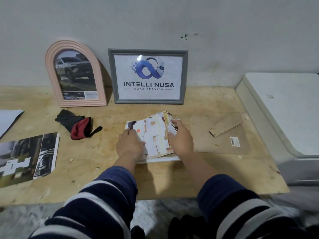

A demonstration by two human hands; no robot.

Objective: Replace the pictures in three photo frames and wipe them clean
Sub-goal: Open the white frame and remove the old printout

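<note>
Our left hand [129,145] sits at the centre of the frame, fingers curled over the left edge of a crumpled picture sheet [154,135], gripping it. Our right hand [179,138] grips the sheet's right edge the same way. The sheet lies on a white photo frame [160,159] lying flat on the plywood tabletop [103,161].

At far left we see a printed photo sheet [25,157] flat on the tabletop, with a white paper [8,118] above it. A black-and-red cloth [77,125] lies left of centre. Behind it, in the upper left, a pink arched frame [50,66] with a car picture leans on the wall. Just right of it stands a grey rectangular frame [148,101] holding a logo print. To the right of our hands lies a brown backing board [219,145] with its stand flap [226,126] on top.
</note>
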